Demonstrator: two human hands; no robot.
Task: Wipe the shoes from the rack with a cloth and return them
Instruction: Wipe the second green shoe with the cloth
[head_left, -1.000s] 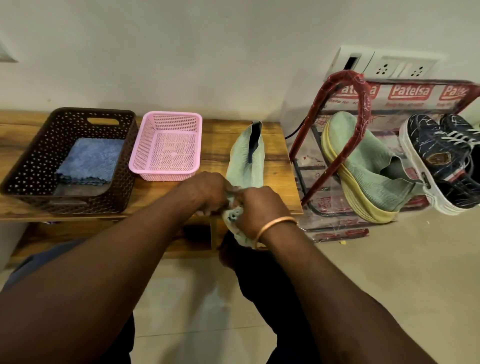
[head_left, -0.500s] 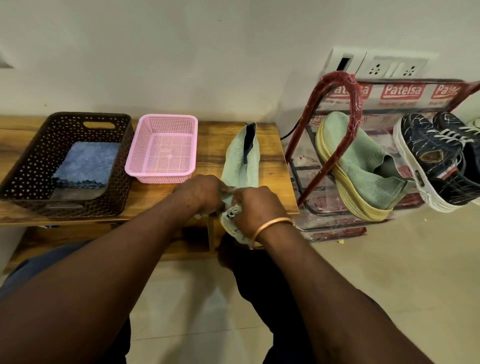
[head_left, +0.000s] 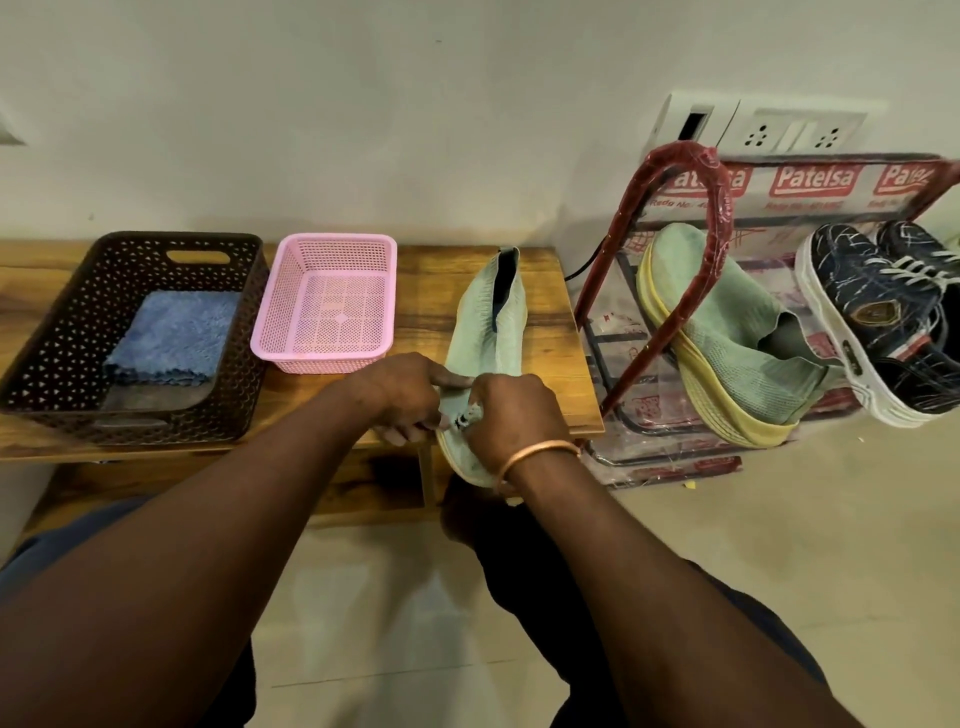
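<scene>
The wooden bench (head_left: 550, 332) runs along the wall, the red shoe rack (head_left: 685, 157) just beside its right end. A brown basket (head_left: 67, 332) on the bench's left holds a blue cloth (head_left: 171, 338). The green shoe (head_left: 488, 332) lies on the bench, toe overhanging the near edge. The left hand (head_left: 410, 395) grips its side, forefinger straight; the right hand (head_left: 519, 415) curls over the toe, pinching a pale wad (head_left: 467, 415)
</scene>
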